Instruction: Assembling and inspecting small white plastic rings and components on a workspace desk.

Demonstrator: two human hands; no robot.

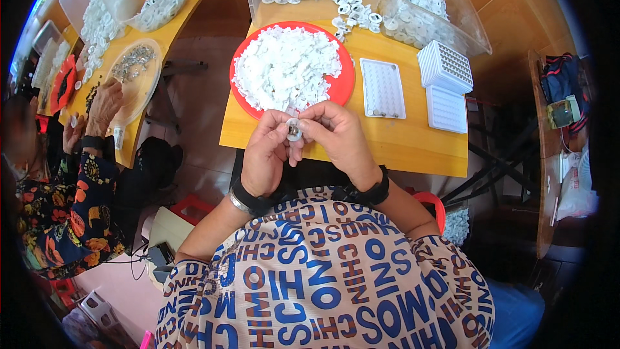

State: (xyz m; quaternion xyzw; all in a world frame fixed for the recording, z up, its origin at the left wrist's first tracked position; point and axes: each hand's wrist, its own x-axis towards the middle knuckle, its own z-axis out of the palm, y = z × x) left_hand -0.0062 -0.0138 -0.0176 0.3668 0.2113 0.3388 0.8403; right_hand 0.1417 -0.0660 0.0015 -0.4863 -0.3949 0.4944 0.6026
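Observation:
Between my two hands, just off the near edge of the table, is a small round white plastic part (294, 130) with something dark and metallic in its middle. My left hand (265, 154) grips it from the left with bent fingers. From the right, my right hand (340, 139) pinches the same part with thumb and forefinger. Directly beyond my fingers stands a round red tray (349, 72), heaped with small white plastic pieces (284, 68). To its right lies a shallow white tray (382, 84) with rows of recesses and a few small pieces along its near end.
Stacked white trays (445, 68) stand on the yellow table (413, 145) at right. Behind them is a clear bin (458, 29) of round white parts; more white parts (342, 0) lie loose at the back. At left, a co-worker's hand (105, 100) works at another table.

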